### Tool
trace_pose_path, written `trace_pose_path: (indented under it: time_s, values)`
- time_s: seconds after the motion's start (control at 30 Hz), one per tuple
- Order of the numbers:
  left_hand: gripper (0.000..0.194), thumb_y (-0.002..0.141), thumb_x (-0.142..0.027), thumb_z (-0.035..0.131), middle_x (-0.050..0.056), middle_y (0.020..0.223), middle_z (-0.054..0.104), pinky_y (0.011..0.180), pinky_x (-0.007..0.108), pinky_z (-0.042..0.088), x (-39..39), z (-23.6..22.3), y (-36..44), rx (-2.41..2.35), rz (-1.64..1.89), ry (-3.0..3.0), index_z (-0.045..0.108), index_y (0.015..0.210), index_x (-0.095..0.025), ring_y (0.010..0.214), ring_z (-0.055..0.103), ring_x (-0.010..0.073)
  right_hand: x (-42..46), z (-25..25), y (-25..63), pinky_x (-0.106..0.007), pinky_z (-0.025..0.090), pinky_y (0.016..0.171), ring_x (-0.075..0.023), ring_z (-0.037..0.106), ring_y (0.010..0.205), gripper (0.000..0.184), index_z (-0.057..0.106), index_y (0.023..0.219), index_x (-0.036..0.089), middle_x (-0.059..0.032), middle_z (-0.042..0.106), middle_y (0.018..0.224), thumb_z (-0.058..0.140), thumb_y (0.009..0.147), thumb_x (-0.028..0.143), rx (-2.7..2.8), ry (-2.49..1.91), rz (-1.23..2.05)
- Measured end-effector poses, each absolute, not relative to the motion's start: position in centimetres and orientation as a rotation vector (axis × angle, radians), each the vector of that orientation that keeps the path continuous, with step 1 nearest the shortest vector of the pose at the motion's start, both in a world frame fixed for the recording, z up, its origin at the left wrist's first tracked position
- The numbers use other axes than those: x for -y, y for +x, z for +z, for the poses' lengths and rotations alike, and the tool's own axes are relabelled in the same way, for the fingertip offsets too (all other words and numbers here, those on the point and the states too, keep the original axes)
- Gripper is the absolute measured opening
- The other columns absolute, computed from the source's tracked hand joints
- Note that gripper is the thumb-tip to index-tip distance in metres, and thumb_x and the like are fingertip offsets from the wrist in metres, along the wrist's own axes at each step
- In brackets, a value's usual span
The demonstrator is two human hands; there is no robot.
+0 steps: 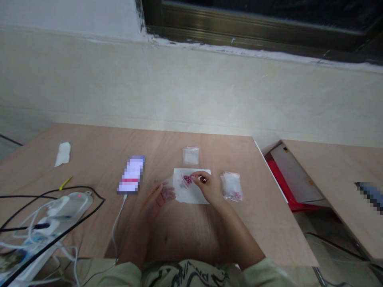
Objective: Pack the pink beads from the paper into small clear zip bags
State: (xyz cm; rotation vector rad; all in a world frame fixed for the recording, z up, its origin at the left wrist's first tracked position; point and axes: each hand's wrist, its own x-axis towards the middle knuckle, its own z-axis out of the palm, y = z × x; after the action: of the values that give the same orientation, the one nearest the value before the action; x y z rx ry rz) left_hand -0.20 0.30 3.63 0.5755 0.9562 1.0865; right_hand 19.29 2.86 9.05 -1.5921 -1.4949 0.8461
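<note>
A white sheet of paper lies on the wooden table, with a small heap of dark red bead-like pieces on it. A thin red line, like the seal of a small clear bag, shows beside the heap. My right hand reaches over the paper, its thumb and forefinger pinched at the heap's right edge; what they hold is too small to make out. My left hand rests at the paper's left edge, palm turned inward and fingers apart, holding nothing I can see.
Small clear zip bags lie behind the paper, and a thicker stack of bags to its right. A phone on a white cable is at left, near a cluttered power strip. Farther left are a white tissue and a yellow strip.
</note>
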Motion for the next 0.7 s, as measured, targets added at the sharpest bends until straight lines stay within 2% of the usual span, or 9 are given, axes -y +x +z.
trace_pose_path:
  time_s: [0.1,0.27,0.43,0.53,0.63,0.7]
  values:
    - [0.017,0.074,-0.029,0.054,0.003,0.074,0.067,0.064,0.033,0.049,-0.4,4.3,0.2,-0.866,1.088,0.529,0.055,0.087,-0.017,0.065,0.063,0.016,-2.6,10.9,18.8,-0.021,0.035,0.049,-0.0094,0.047,0.051,0.007,0.064,0.069,0.019,0.0012,0.06,0.061,0.06,0.066,0.024,1.547,-1.503,0.958]
    - [0.017,0.075,-0.027,0.054,0.003,0.074,0.067,0.065,0.033,0.049,-0.7,5.1,0.9,-0.795,1.091,0.542,0.055,0.088,-0.016,0.066,0.062,0.0156,-3.0,11.1,18.7,-0.021,0.035,0.051,-0.0094,0.047,0.054,0.007,0.065,0.07,0.019,0.0014,0.059,0.061,0.06,0.065,0.02,1.611,-1.456,0.988]
    - [0.014,0.077,-0.024,0.051,0.003,0.08,0.066,0.069,0.034,0.048,-0.9,5.3,1.6,-0.756,1.111,0.52,0.055,0.089,-0.017,0.072,0.062,0.0162,-2.8,11.5,18.8,-0.023,0.038,0.057,-0.0104,0.049,0.061,0.014,0.066,0.078,0.019,-0.0005,0.059,0.07,0.057,0.069,0.023,1.737,-1.212,1.155]
    - [0.011,0.077,-0.023,0.051,0.002,0.078,0.066,0.069,0.034,0.048,-0.8,4.9,1.6,-0.781,1.143,0.462,0.055,0.085,-0.017,0.068,0.062,0.0155,-2.9,11.1,19.0,-0.023,0.039,0.057,-0.0103,0.05,0.061,0.019,0.064,0.086,0.02,-0.0006,0.06,0.073,0.051,0.074,0.028,1.626,-1.166,1.286]
    - [0.01,0.077,-0.021,0.049,0.002,0.074,0.067,0.067,0.033,0.049,-0.5,4.4,1.2,-0.772,1.156,0.391,0.057,0.082,-0.016,0.066,0.063,0.015,-3.7,8.9,19.3,-0.023,0.04,0.057,-0.0111,0.05,0.06,0.017,0.064,0.083,0.02,-0.0002,0.059,0.07,0.05,0.074,0.023,1.516,-1.39,1.134]
    - [0.013,0.078,-0.021,0.047,0.003,0.074,0.068,0.066,0.032,0.049,-0.3,4.0,0.9,-0.736,1.159,0.359,0.059,0.082,-0.015,0.067,0.063,0.0158,-4.4,6.6,19.3,-0.025,0.041,0.063,-0.0134,0.052,0.07,0.016,0.063,0.081,0.019,-0.0019,0.06,0.077,0.053,0.069,0.015,1.557,-1.536,0.938]
